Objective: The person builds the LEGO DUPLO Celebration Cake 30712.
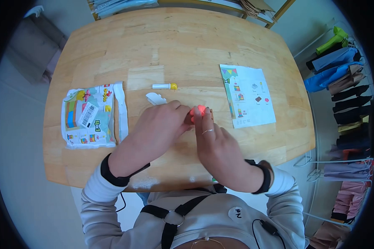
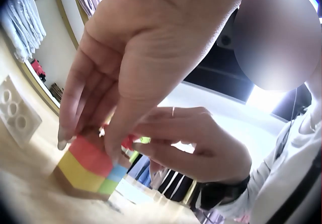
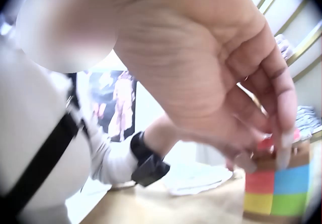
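Observation:
A small toy-brick block (image 3: 277,193), with red, blue, yellow and green squares between brown layers, stands on the table between both hands. The left hand (image 1: 162,124) grips its upper part, fingers on one side and thumb on the other in the left wrist view. At its top is a red flower-shaped brick (image 1: 201,108). The right hand (image 1: 220,149) pinches this red brick, its index and middle fingers lying over it in the head view. Most of the block is hidden under the hands from above. Beyond the left hand lies a white studded brick piece (image 1: 156,98).
A white stick with a yellow end (image 1: 164,86) lies behind the white piece. An opened printed toy bag (image 1: 87,124) is at the left, its torn strip (image 1: 121,110) alongside. To the right lies an instruction sheet (image 1: 253,103). Clothes (image 1: 349,99) hang past the table's right edge.

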`<state>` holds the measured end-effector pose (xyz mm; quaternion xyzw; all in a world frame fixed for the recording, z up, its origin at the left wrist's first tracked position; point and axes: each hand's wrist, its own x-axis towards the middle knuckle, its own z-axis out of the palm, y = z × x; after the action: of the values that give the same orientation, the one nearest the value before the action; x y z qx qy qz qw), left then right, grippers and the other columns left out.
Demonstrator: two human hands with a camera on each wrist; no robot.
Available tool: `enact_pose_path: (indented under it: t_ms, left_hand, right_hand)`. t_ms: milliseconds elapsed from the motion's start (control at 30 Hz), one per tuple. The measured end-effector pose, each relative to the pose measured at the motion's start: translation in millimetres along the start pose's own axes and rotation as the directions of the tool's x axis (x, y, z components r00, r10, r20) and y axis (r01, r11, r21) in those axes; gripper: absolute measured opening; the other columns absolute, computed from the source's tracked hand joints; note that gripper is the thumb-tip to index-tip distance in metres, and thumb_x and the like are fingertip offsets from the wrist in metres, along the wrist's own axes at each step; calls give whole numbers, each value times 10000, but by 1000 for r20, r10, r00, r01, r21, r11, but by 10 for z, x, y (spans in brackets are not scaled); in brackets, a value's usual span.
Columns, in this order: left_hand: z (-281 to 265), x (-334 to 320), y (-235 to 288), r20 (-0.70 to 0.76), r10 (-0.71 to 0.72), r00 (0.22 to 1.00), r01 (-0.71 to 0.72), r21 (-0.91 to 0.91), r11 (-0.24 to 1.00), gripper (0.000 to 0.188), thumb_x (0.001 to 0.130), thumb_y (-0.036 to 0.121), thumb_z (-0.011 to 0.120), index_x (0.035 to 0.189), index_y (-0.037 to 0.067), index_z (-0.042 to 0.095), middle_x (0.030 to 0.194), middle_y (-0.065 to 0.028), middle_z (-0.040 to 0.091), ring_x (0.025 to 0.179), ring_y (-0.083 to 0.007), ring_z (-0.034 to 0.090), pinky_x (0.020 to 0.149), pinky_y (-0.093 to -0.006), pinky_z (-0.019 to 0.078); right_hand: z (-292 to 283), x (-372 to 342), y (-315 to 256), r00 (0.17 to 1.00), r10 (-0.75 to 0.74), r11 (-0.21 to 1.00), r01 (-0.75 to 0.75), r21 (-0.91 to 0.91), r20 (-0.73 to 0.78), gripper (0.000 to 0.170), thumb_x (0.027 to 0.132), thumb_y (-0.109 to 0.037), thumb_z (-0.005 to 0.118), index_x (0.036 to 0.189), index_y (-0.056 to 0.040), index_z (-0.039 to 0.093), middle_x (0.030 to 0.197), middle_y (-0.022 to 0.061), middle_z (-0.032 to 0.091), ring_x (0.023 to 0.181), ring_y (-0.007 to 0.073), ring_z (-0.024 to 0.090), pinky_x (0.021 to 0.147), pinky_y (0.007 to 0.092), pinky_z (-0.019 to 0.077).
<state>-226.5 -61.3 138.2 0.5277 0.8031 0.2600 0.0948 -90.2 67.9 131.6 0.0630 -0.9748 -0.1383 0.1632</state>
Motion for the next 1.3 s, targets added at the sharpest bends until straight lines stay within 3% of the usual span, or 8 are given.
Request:
enact_pose_path:
  t_ms: [67,167,300,600,667,867,1067,1300]
  left_hand:
    - [-148,-29,-79,-3,48,999,-48,-31,998,341,804,186,729,1075,5,627,927,-147,633,805,-350,630,702,-416,508]
    - [-332,-56,-194,-146,-102,984,100,-21,995,372,804,228,747,1064,-12,631,938,-166,632,829,-356,629,719,-407,505]
    - [-154,60,-506,-205,-259,944,285,113,952,387,802,293,762,991,-21,638,992,-192,609,882,-353,612,756,-395,487]
    - [-61,107,-680,70,-282,957,289,-324,901,434,780,180,816,1068,19,535,919,-104,561,760,-163,606,638,-295,483]
    - [-12,75,-699,41,-160,986,165,-309,936,451,783,165,810,1116,10,549,1026,-115,548,783,-171,613,684,-303,518]
    - [-94,18,-575,239,-190,952,286,-479,830,383,798,72,779,1112,-4,574,1072,-94,535,936,-179,651,834,-293,563]
    - [51,-138,-605,57,-284,957,247,-676,695,341,758,-59,770,1014,44,570,1217,-89,474,1110,-192,602,931,-297,544]
    - [92,-76,-622,9,-230,973,205,-492,846,315,773,-84,748,950,56,528,1259,-97,481,1125,-182,589,928,-303,529]
  right_hand:
    - [-266,176,271,976,92,898,-168,407,199,352,869,-122,651,1194,9,616,1029,169,647,692,228,641,584,310,510]
    - [-218,569,731,968,187,761,-250,598,166,257,868,-122,631,1089,7,647,868,186,653,777,343,659,655,396,537]
    - [558,1133,916,991,-47,686,-58,725,124,262,813,-133,723,1043,-24,660,888,143,651,753,289,640,679,367,515]
    - [1148,1370,766,948,-234,745,34,667,214,255,845,-175,701,979,-17,552,949,172,620,896,340,603,786,408,482]
    - [977,1312,868,922,-126,665,-196,721,367,241,883,-161,666,993,-12,511,878,167,637,834,332,617,726,403,480]
    - [469,1054,1124,913,-136,460,-284,841,384,186,898,-121,627,981,-18,495,748,166,628,755,335,621,655,426,459]
    - [209,971,1188,980,-35,532,-146,834,194,164,911,-106,633,973,-33,500,703,123,604,651,268,599,583,357,439]
    - [456,928,1097,994,-104,536,22,844,40,159,889,-96,645,957,-36,514,699,136,565,670,319,550,612,371,434]
